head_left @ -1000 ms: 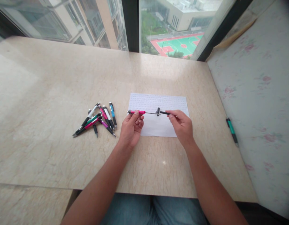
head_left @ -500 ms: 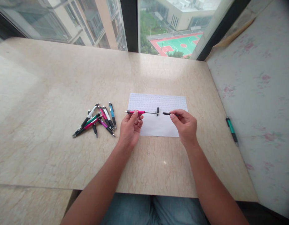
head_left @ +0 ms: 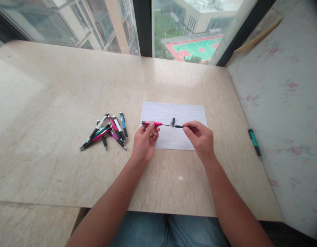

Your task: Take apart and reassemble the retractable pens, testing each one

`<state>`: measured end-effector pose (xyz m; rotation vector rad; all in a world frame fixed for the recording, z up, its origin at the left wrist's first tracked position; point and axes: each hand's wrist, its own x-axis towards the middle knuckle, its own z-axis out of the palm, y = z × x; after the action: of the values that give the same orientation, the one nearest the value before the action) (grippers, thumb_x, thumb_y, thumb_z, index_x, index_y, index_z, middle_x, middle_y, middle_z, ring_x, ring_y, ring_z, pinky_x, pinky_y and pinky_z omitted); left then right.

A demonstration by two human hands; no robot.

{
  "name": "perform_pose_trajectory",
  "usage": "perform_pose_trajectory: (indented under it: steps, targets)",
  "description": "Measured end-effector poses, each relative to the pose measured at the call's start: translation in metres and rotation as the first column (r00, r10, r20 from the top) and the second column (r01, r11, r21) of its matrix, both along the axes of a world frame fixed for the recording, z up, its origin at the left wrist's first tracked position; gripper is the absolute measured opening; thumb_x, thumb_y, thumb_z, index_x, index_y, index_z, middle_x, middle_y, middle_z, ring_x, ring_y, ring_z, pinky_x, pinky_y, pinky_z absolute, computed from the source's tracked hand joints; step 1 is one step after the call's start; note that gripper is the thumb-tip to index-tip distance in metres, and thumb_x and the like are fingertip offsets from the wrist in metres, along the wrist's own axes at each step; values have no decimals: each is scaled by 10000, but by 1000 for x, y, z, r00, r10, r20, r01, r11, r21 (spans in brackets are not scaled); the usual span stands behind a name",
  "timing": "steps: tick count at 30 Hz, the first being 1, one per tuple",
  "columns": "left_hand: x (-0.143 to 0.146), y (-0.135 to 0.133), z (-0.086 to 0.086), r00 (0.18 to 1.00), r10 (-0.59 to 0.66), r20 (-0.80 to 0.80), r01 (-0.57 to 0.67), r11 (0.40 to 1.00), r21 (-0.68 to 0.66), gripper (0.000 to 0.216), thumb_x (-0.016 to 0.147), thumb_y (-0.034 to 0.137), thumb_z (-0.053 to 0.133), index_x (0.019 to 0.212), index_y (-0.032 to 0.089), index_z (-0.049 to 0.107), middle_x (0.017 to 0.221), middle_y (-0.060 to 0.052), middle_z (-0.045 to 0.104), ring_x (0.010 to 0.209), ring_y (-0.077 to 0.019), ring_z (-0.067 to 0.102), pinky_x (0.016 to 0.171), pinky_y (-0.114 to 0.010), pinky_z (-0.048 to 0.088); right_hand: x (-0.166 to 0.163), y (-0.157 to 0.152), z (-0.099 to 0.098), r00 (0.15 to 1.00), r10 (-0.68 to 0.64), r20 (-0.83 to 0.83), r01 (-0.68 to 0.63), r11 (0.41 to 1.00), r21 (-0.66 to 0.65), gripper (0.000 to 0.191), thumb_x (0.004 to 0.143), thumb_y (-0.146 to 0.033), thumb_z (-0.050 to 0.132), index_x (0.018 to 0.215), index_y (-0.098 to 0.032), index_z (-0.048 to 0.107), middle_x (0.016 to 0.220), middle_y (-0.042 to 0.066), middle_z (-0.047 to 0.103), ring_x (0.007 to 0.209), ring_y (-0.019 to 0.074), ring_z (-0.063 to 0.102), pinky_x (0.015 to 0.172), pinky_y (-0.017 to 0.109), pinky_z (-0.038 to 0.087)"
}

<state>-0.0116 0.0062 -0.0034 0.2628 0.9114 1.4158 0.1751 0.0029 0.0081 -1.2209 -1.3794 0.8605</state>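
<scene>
Your left hand (head_left: 145,142) pinches the pink pen barrel (head_left: 151,123), your right hand (head_left: 200,139) pinches the black tip piece (head_left: 179,126), both over the paper (head_left: 174,137); light, slim, slippery parts, so hold each mid-length

Heap of pens (head_left: 107,131) left on marble table (head_left: 58,103), teal pen (head_left: 255,143) right, window (head_left: 184,27) behind.

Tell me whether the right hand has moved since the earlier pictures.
Yes. The right hand has slid left along the paper, bringing its black piece up beside the small clip standing there.
</scene>
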Motion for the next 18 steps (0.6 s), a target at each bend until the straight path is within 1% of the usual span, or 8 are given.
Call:
perform_pose_trajectory:
  steps: [9,18]
  targets:
    - [0,0,-1,1000,-8,-11,8,1000,4,217,709,227,817,837,145,662,807,-9,684,657,-51,613,566,-128,455,-1,1,-2,998,12,61,-13,1000,13,73,849,-245,654,893,-222,708,856,24,686,796,158,628,675,295,507]
    - [6,-4,-1,998,-51,-33,52,999,13,200,735,239,800,848,146,665,835,-30,705,681,-56,629,577,-121,468,-5,0,-3,995,33,97,-36,999,27,78,854,-240,647,905,-234,704,878,27,690,826,170,636,674,305,515]
